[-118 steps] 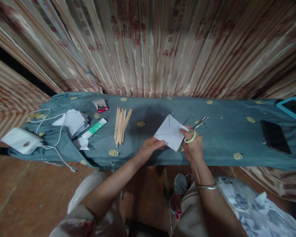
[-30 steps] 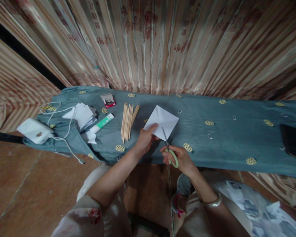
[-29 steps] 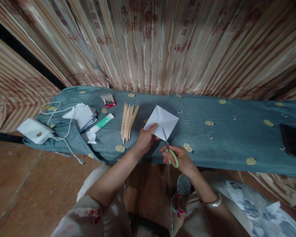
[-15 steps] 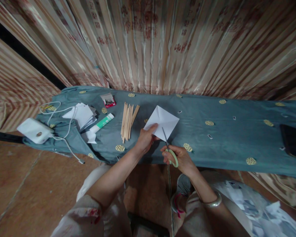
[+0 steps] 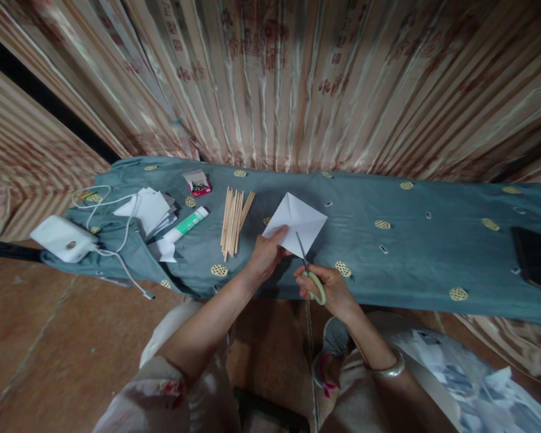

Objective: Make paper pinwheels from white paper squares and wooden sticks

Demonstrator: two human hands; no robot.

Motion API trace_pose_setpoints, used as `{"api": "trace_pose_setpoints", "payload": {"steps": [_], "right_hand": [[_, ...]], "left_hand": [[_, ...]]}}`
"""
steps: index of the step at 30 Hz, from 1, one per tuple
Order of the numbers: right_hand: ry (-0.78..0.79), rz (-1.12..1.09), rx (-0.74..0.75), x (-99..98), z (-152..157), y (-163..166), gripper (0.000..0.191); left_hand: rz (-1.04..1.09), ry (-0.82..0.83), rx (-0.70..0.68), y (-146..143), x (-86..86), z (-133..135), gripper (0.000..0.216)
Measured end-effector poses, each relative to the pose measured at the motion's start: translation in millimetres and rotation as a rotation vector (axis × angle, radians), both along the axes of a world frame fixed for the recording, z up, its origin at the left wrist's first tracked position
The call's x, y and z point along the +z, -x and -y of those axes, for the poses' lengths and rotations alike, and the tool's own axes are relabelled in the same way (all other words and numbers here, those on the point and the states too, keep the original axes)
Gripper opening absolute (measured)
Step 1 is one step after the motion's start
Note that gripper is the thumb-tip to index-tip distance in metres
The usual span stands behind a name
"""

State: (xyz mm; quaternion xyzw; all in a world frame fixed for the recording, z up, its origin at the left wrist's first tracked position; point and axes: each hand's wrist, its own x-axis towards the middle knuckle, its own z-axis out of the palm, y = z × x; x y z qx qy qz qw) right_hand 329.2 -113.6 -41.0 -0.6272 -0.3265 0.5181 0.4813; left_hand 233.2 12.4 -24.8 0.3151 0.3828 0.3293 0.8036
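A square sheet of white paper (image 5: 302, 218) with crease lines is held over the table, one corner towards me. My left hand (image 5: 268, 252) pinches its left side, thumb on top and the other fingers underneath. In my right hand (image 5: 327, 287) is a pair of scissors (image 5: 316, 288) with light green handles, its fingers closed round the loops. The blades reach over the near corner of the paper and point towards its middle. How far they have cut is too small to tell.
Wooden sticks (image 5: 234, 224) lie left of the paper. Further left are a glue stick (image 5: 187, 224), white paper pieces (image 5: 151, 210), a small red box (image 5: 199, 183) of metal bits and a white device (image 5: 65, 239) with cables. A dark phone (image 5: 536, 257) lies far right on the blue cloth (image 5: 415, 240).
Almost nothing differs. Both hands, the paper and the scissors stay in the same place.
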Motion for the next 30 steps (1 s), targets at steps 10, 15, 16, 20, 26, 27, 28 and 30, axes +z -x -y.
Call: {"api": "trace_pose_setpoints", "payload": {"steps": [10,15,16,20,26,27,28,30], "right_hand": [[-0.018,0.024,-0.007,-0.1,-0.5,1.1,0.034],[-0.007,0.009,0.061,0.9,0.2,1.0,0.036],[-0.003,0.011,0.083,1.6,0.6,0.5,0.037],[0.053,-0.005,0.134,7.7,2.6,-3.7,0.041],[0.058,-0.035,0.132,13.3,8.5,-19.2,0.046],[0.037,-0.019,0.080,12.3,9.2,-23.5,0.047],[0.014,0.005,0.011,10.9,9.6,-28.2,0.048],[-0.028,0.051,-0.146,7.8,9.5,-37.9,0.049]], "left_hand": [[0.006,0.002,0.009,-0.1,1.3,0.5,0.018],[0.013,-0.027,0.016,0.6,-3.8,-3.2,0.023],[0.019,-0.039,0.021,1.0,-4.8,-5.0,0.025],[0.068,-0.078,0.059,4.7,-4.6,-14.4,0.026],[0.099,-0.087,0.114,11.1,0.6,-24.4,0.037],[0.093,-0.094,0.105,11.4,0.1,-24.5,0.037],[0.081,-0.100,0.091,11.5,-1.0,-24.1,0.036],[0.047,-0.113,0.049,11.2,-4.5,-22.1,0.034]]}}
